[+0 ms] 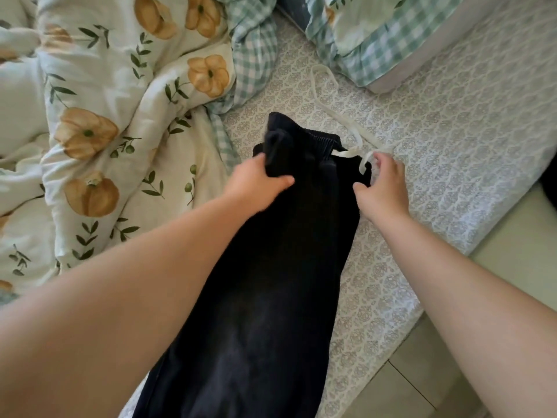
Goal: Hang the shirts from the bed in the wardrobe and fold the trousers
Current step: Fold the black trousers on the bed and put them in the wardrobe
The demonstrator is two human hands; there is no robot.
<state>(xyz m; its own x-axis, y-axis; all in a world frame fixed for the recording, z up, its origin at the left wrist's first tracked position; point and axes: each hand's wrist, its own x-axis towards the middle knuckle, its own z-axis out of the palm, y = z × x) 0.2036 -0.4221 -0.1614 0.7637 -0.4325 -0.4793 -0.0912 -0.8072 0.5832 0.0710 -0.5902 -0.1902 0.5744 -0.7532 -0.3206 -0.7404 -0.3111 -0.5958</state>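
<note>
Dark trousers [271,267] on bed, left hand [256,184], right hand [382,188] gripping waistband

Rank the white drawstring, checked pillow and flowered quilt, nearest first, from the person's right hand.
1. The white drawstring, at the fingers of the right hand, by the trousers' waistband.
2. The checked pillow, beyond it, upper right.
3. The flowered quilt, far left, across the trousers.

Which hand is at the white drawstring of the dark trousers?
The right hand, pinching the waistband corner where the white drawstring loops; the left hand grips only dark fabric of the trousers.
</note>
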